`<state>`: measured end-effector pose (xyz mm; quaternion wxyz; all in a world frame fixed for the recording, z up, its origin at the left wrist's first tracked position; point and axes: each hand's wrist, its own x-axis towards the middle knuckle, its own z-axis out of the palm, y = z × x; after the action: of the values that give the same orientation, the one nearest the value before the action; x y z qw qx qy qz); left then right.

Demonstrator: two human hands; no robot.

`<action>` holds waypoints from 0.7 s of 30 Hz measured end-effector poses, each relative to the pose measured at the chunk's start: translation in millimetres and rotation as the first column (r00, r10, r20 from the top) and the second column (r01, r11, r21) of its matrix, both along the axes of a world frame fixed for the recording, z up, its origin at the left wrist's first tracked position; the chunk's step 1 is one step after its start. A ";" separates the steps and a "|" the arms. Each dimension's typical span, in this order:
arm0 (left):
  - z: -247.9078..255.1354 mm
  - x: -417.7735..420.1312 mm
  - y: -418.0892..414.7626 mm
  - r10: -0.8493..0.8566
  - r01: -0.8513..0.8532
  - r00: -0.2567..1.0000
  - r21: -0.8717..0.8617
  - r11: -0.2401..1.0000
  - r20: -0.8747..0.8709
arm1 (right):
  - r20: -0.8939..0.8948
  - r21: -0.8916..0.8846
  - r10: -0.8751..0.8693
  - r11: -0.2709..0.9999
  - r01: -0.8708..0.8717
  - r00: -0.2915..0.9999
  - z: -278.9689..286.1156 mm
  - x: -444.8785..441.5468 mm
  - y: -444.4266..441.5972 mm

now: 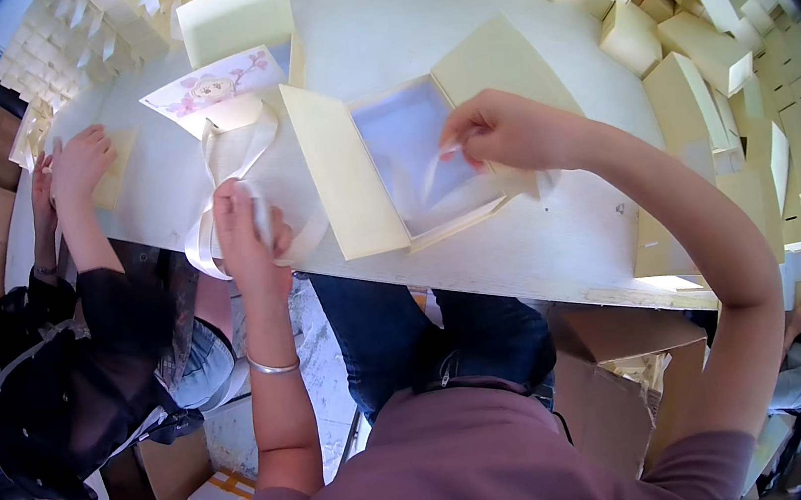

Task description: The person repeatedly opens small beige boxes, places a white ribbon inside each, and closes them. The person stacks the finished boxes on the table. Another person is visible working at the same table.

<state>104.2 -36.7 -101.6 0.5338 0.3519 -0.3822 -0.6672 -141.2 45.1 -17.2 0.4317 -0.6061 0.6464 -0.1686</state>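
Note:
My left hand (248, 231) is closed around a small white item, perhaps a ribbon roll, at the table's front edge. Loops of white satin ribbon (201, 244) hang beside it and run up towards a floral-printed card or box panel (223, 84). My right hand (476, 132) pinches a thin, whitish strip, blurred, above an open cream cardboard box (406, 144). The box has a bluish-white interior, with one flap spread to the left and another to the upper right. More translucent strip lies across its lower part; whether it joins the ribbon cannot be told.
A co-worker's hands (83, 165) are over a cream piece at the left of the table (594, 241). Another open cream box (237, 22) stands behind the printed panel. Stacked cream boxes (705, 40) line the back and right. An open brown carton (602, 367) sits below the table's front edge.

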 end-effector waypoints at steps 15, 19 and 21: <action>-54.6 -6.2 26.1 -0.268 0.286 0.931 -0.040 0.957 0.247 | 0.055 -0.267 -0.159 0.949 0.168 0.986 55.1 -34.3 -37.2; -54.7 -16.5 9.7 -0.356 0.382 0.889 -0.039 0.923 0.288 | -0.073 -0.708 -0.411 0.663 0.243 0.909 99.2 -82.0 -35.3; -50.9 -21.5 5.8 -0.371 0.407 0.875 -0.058 0.912 0.310 | -0.117 -0.743 -0.372 0.648 0.167 0.921 94.9 -82.3 -28.9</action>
<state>82.6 -30.9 -152.5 0.3467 0.3294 -0.5597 -0.6768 -223.5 16.2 77.6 0.0409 -0.6386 0.6619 -0.3903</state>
